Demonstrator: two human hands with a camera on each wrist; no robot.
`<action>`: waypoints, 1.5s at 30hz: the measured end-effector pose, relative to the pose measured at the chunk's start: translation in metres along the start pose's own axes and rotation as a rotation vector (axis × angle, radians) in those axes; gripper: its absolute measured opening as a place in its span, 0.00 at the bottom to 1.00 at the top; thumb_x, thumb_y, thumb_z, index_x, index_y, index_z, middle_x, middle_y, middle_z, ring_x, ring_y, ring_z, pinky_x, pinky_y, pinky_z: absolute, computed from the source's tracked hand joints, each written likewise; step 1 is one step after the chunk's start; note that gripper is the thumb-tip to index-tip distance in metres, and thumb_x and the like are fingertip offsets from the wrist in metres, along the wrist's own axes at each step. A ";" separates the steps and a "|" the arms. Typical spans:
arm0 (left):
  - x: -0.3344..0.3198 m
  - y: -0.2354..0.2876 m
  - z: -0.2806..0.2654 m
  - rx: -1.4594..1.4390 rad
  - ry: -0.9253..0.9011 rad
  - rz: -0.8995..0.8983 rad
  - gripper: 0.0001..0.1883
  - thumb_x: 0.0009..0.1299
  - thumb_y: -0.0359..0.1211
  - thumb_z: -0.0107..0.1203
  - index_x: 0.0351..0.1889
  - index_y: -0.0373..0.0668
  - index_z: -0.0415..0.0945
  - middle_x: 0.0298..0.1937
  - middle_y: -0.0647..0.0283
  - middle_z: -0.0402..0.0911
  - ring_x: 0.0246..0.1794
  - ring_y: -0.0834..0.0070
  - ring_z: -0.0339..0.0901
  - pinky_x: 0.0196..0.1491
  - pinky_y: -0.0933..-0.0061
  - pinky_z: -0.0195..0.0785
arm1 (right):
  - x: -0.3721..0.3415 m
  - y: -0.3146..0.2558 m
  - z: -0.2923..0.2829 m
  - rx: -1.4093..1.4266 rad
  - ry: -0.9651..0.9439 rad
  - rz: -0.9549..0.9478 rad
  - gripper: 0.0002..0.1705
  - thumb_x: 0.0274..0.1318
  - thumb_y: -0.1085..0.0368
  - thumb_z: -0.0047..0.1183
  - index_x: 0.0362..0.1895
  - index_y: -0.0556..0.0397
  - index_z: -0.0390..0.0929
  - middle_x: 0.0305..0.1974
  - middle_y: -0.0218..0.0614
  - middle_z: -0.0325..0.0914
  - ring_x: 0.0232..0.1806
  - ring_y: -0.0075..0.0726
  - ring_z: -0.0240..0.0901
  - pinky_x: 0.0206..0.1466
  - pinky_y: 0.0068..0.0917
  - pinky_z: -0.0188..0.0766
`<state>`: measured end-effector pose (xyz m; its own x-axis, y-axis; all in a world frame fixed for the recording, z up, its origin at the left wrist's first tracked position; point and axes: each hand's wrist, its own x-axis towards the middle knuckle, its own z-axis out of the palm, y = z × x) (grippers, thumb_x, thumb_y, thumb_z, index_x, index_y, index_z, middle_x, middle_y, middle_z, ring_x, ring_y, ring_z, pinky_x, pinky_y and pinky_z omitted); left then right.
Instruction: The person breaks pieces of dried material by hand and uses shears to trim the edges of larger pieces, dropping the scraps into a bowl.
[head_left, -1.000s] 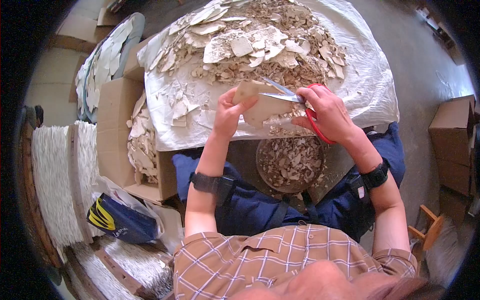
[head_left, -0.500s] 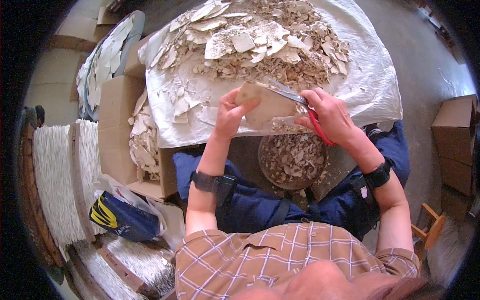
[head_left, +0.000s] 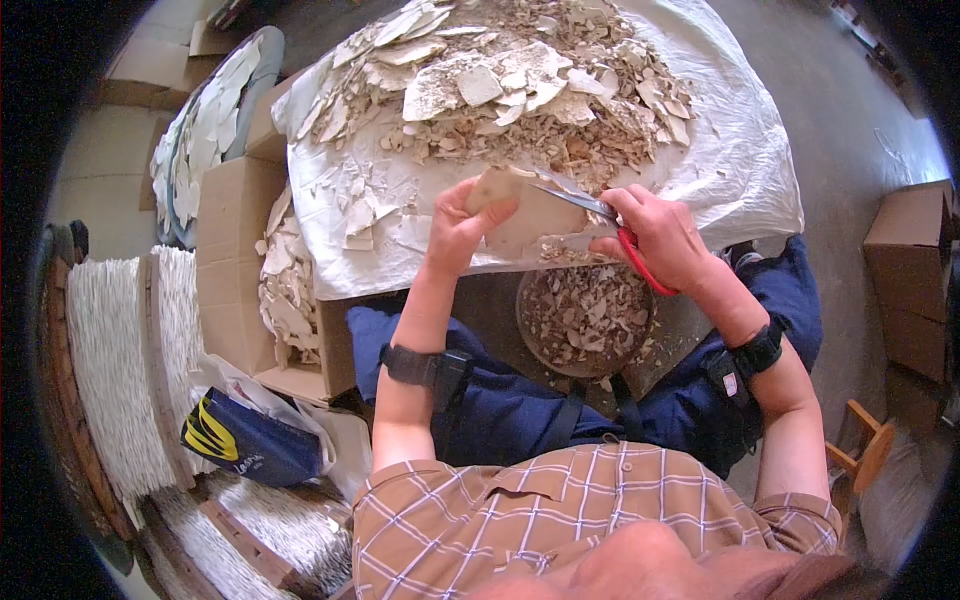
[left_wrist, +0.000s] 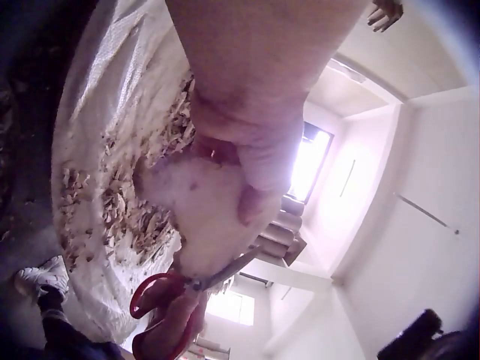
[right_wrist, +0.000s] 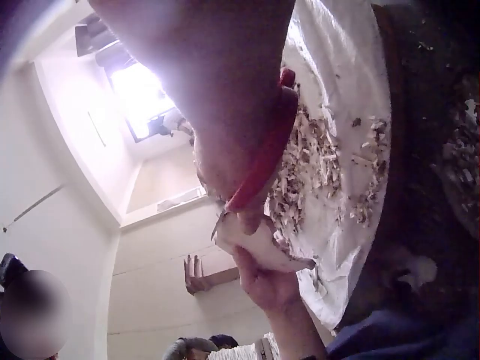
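A flat, pale piece (head_left: pixel 535 218) with uneven edges is pinched between the thumb and fingers of the left hand (head_left: pixel 462 228). The right hand (head_left: pixel 660 235) grips red-handled scissors (head_left: pixel 640 262), whose metal blades lie at the piece's upper right edge. In the left wrist view the piece (left_wrist: pixel 206 214) spans from the left hand (left_wrist: pixel 247 157) to the scissors (left_wrist: pixel 161 300). The right wrist view has the red handle (right_wrist: pixel 266 161) along the right hand (right_wrist: pixel 232 135), with the left hand (right_wrist: pixel 270 289) holding the piece's other end.
Behind the hands, a heap of pale flakes (head_left: pixel 490 90) covers a white cloth (head_left: pixel 740 170). A round container of scraps (head_left: pixel 585 320) is below the table edge. At left are a cardboard box (head_left: pixel 230 270) with pieces and a blue bag (head_left: pixel 250 440); another box (head_left: pixel 910 270) stands right.
The right hand with the scissors has shifted slightly down and right, and the blades look closer together than a second ago. The left hand keeps its hold on the piece.
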<state>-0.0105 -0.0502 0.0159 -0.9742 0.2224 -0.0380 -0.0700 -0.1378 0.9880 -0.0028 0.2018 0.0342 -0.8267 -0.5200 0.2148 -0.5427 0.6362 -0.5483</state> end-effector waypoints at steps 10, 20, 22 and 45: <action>-0.001 -0.001 -0.001 -0.054 -0.011 -0.034 0.14 0.57 0.23 0.56 0.42 0.35 0.74 0.36 0.64 0.79 0.34 0.80 0.75 0.39 0.78 0.70 | -0.007 0.004 0.014 0.036 0.016 -0.013 0.24 0.40 0.58 0.60 0.42 0.55 0.68 0.29 0.43 0.71 0.29 0.49 0.70 0.29 0.35 0.66; 0.000 0.005 0.003 0.139 -0.194 -0.175 0.14 0.56 0.27 0.59 0.40 0.36 0.75 0.34 0.68 0.78 0.33 0.84 0.72 0.37 0.82 0.67 | 0.004 -0.007 -0.003 -0.014 0.003 -0.009 0.24 0.41 0.51 0.57 0.38 0.51 0.67 0.27 0.41 0.69 0.29 0.47 0.70 0.28 0.38 0.66; 0.001 0.004 0.003 0.133 -0.212 -0.167 0.14 0.56 0.27 0.59 0.40 0.36 0.75 0.34 0.68 0.78 0.33 0.85 0.72 0.37 0.82 0.66 | 0.003 -0.007 -0.002 -0.049 -0.024 -0.014 0.24 0.41 0.51 0.57 0.39 0.51 0.67 0.28 0.40 0.68 0.29 0.47 0.71 0.28 0.38 0.67; 0.008 0.006 -0.011 -0.193 0.135 -0.220 0.14 0.60 0.30 0.54 0.43 0.36 0.71 0.35 0.65 0.77 0.32 0.80 0.74 0.35 0.79 0.69 | 0.009 0.018 0.013 -0.173 0.051 0.227 0.10 0.46 0.63 0.50 0.34 0.50 0.67 0.26 0.44 0.73 0.28 0.51 0.72 0.27 0.42 0.66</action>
<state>-0.0210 -0.0595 0.0196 -0.9500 0.1390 -0.2797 -0.3088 -0.2840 0.9077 -0.0175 0.2011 0.0160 -0.9339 -0.3267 0.1449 -0.3565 0.8233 -0.4417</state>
